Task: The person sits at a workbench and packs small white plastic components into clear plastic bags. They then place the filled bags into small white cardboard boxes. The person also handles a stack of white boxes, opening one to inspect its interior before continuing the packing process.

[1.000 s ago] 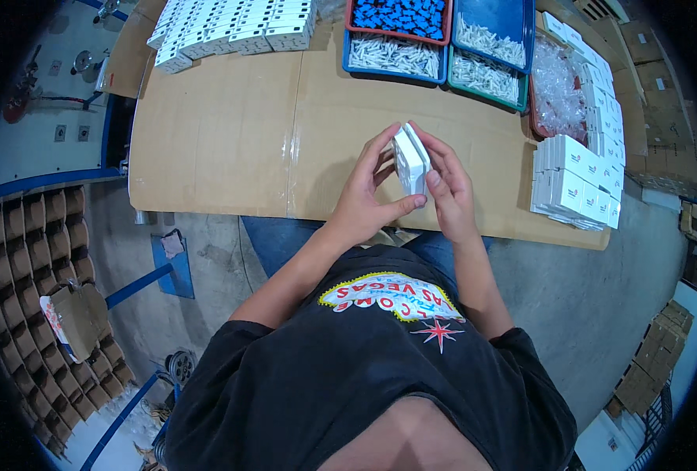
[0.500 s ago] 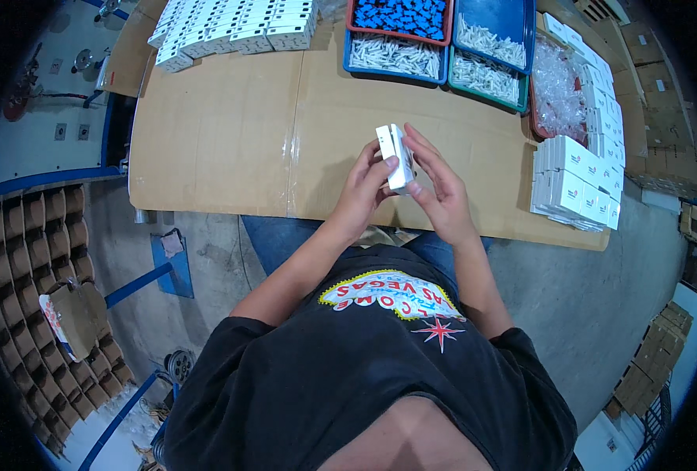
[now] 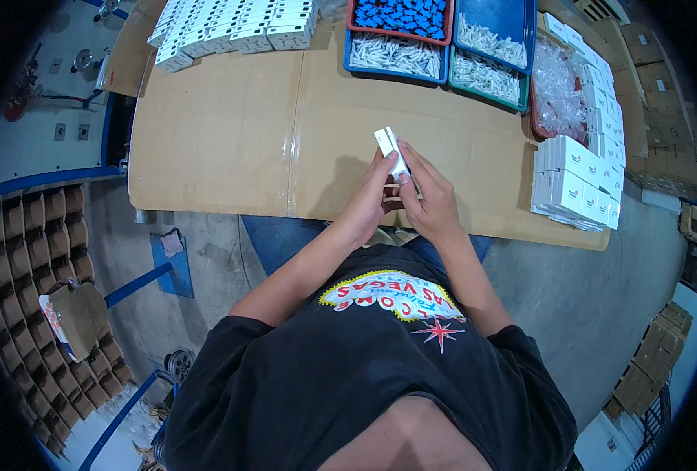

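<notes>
A small white cardboard box [image 3: 387, 142] is held upright and tilted between both hands, above the near edge of the cardboard-covered table. My left hand [image 3: 370, 196] is closed around its left side, with the thumb along the front. On the other side my right hand [image 3: 428, 196] grips it, fingers behind and thumb near the lower end. Much of the box's lower part is hidden by the fingers, so I cannot make out whether its flap is closed.
Rows of white boxes [image 3: 238, 27] stand at the far left of the cardboard sheet [image 3: 215, 141]. Trays at the back hold blue pieces [image 3: 402, 17] and white slim pieces [image 3: 395, 56]. Clear plastic packets [image 3: 559, 86] fill a red tray, beside stacked white boxes [image 3: 572, 184] on the right.
My right hand has closed in from a spread, flatter pose to grip the box. The box has turned slightly, and both hands have drawn closer together.
</notes>
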{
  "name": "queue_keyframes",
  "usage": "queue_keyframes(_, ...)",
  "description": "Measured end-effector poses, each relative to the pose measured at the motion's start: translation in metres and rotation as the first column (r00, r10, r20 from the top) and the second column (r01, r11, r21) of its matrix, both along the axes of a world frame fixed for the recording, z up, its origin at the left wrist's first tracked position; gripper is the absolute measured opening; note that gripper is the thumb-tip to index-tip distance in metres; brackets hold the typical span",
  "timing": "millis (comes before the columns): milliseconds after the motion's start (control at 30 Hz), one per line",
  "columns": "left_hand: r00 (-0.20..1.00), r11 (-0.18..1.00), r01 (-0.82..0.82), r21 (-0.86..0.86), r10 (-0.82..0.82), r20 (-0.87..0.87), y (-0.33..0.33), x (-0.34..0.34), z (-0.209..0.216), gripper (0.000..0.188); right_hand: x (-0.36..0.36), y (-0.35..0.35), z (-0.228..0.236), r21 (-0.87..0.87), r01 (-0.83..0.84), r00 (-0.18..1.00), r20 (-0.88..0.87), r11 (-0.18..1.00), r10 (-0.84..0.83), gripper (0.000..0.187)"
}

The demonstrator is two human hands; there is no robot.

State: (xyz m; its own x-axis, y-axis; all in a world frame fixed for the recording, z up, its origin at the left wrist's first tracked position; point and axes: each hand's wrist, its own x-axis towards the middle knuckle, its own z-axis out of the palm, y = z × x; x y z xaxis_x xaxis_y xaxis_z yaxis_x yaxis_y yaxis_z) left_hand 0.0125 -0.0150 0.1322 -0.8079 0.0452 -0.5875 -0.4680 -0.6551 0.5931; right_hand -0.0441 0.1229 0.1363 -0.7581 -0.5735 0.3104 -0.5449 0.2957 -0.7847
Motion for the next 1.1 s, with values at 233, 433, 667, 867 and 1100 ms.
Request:
queue_keyframes(233, 1.0, 0.988, 0.003, 0.153, -0.005, 0.011, 0.001, 0.002, -0.003, 0.055, 0.001, 0.002, 0.004, 0.095, 0.014, 0.986, 0.163, 0.995, -0.029, 0.039)
queue_keyframes(433, 0.996, 0.984, -0.091, 0.156, 0.09, 0.014, 0.01, 0.003, 0.001, 0.054, 0.003, 0.002, -0.01, 0.043, 0.014, 0.998, 0.059, 0.999, -0.016, 0.037)
queue_keyframes(667, 0.992, 0.975, -0.113, 0.189, 0.122, -0.037, 0.015, 0.004, -0.003, 0.047, 0.008, 0.002, -0.01, 0.001, 0.048, 0.998, 0.041, 0.999, -0.048, 0.036)
queue_keyframes(867, 0.992, 0.981, -0.099, 0.166, 0.11, -0.061, 0.018, 0.008, -0.015, 0.052, 0.009, 0.008, -0.005, 0.012, 0.021, 0.989, 0.148, 1.0, -0.023, 0.037)
queue_keyframes(1100, 0.99, 0.978, -0.087, 0.189, 0.105, -0.089, 0.011, 0.003, -0.006, 0.051, -0.001, 0.01, 0.01, -0.114, 0.013, 0.859, 0.51, 0.993, 0.047, 0.041)
